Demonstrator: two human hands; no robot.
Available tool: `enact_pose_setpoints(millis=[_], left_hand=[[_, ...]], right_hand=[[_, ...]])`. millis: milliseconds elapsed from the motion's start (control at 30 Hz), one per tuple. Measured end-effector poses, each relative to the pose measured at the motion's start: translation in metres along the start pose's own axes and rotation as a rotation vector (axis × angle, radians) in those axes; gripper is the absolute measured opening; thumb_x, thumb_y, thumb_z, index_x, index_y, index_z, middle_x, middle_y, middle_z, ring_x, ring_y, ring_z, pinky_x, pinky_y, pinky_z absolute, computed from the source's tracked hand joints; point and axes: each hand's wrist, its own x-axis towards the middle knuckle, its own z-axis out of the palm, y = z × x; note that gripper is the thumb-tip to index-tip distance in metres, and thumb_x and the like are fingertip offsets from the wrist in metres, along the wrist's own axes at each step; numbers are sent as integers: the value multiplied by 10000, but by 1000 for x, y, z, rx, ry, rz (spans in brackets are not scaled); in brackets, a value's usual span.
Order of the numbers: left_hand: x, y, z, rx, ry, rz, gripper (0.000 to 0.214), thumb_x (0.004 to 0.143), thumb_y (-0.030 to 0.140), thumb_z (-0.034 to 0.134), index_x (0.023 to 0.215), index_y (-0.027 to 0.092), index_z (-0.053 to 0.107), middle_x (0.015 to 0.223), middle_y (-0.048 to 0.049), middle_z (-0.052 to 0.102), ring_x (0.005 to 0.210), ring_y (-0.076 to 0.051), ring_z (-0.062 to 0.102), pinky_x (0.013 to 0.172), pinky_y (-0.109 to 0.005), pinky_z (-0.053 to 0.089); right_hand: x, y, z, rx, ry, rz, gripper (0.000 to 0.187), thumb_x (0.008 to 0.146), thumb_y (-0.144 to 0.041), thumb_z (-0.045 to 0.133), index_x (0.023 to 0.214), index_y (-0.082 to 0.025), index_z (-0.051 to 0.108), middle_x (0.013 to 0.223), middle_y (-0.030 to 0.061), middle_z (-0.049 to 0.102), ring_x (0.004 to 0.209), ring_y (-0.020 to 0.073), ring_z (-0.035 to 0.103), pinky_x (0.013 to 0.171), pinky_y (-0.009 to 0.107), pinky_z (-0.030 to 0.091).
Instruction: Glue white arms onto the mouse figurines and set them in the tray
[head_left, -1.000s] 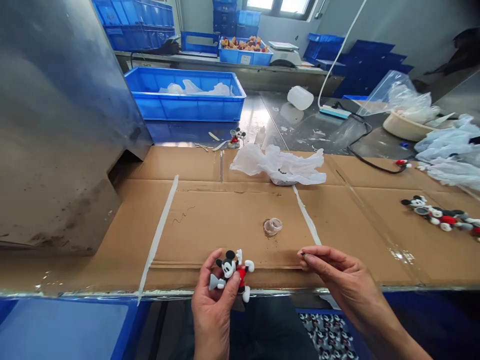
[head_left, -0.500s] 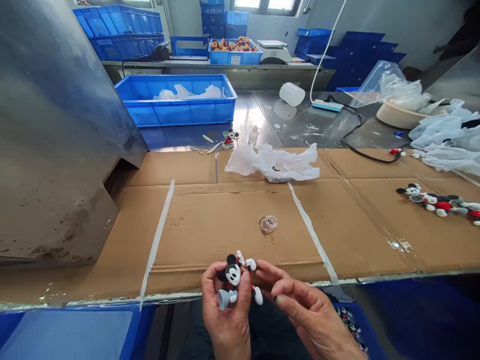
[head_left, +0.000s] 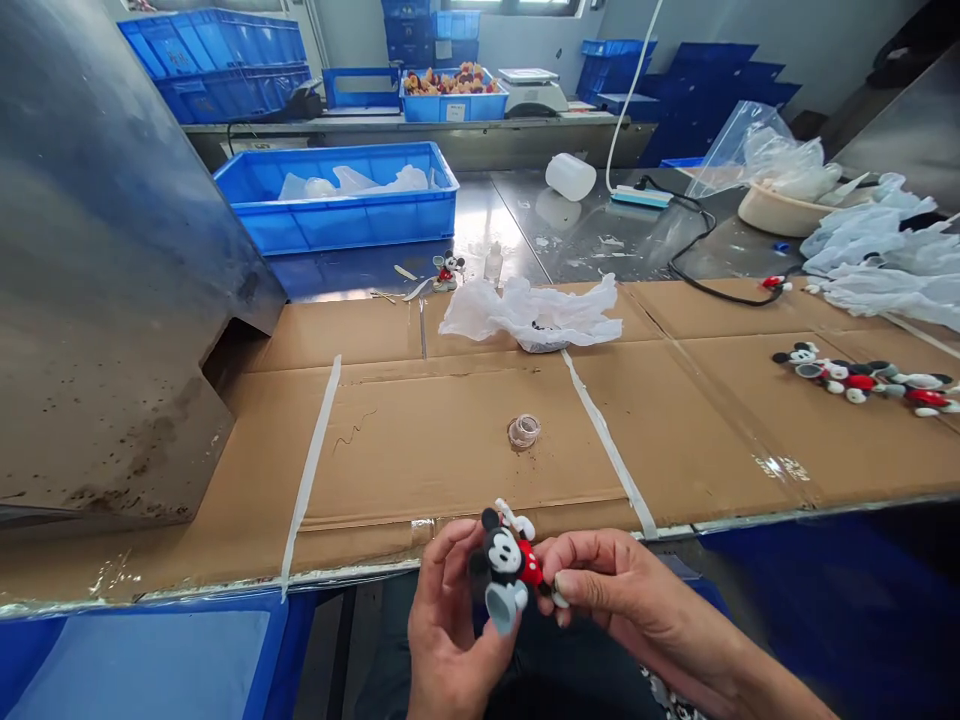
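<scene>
From where I'm watching on the head camera, the left hand [head_left: 452,640] has a Mickey Mouse figurine [head_left: 508,565] in its grip, its fingers [head_left: 450,562] curled around the back and the thumb pressed up near the grey cone-shaped part at the bottom. The figurine is held in the air just past the near edge of the table [head_left: 517,215], over the person's lap. The right hand [head_left: 637,605] is right up against the figure's red-shorted side, its fingers [head_left: 592,582] pinched together on something at the lower side (a leg or a small dark bit, too small for me to tell). So the step in hand is close two-handed work on this one figure, and the next move calls for the left grip to stay steady. Ahead on the cardboard sheet [head_left: 442,450] sits a clear ring of tape [head_left: 523,432], with a crumpled plastic bag [head_left: 529,315] beyond it. A row of similar figurines [head_left: 862,380] lies near the right edge, and a blue plastic crate [head_left: 334,205] stands on the far side of the table.
</scene>
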Motion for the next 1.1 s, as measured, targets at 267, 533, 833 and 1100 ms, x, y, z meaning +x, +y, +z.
enact_pose_setpoints(millis=[267,533,833,1100], left_hand=[[4,14,-2,-19,-73,-4,340,653,399,902,950,276,790,1018,-76,813,1052,-267,728,915,-315,570],[19,-12,-2,178,164,242,313,758,325,836,1062,305,767,1010,-14,778,956,-174,706,852,-214,553],[32,-25,-20,263,94,225,448,817,327,791,1245,412,686,1127,33,752,980,-127,688,894,-203,545],[29,-14,-17,196,136,157,436,839,353,769,1259,421,675,1114,33,705,972,-97,668,885,-157,549]], right_hand=[[1,-12,-8,-162,-23,40,215,765,-385,841,772,-177,788,923,88,722,809,206,623,704,263,469],[46,-53,-34,-794,476,-770,144,872,-375,742,815,-258,803,882,44,630,911,237,578,863,351,423],[79,-63,-53,-1350,423,-1007,208,969,-295,616,853,-228,775,945,94,636,987,300,558,870,501,446],[78,-63,-52,-1509,393,-1056,184,991,-233,587,889,-216,739,1003,113,653,1132,343,546,925,575,460]])
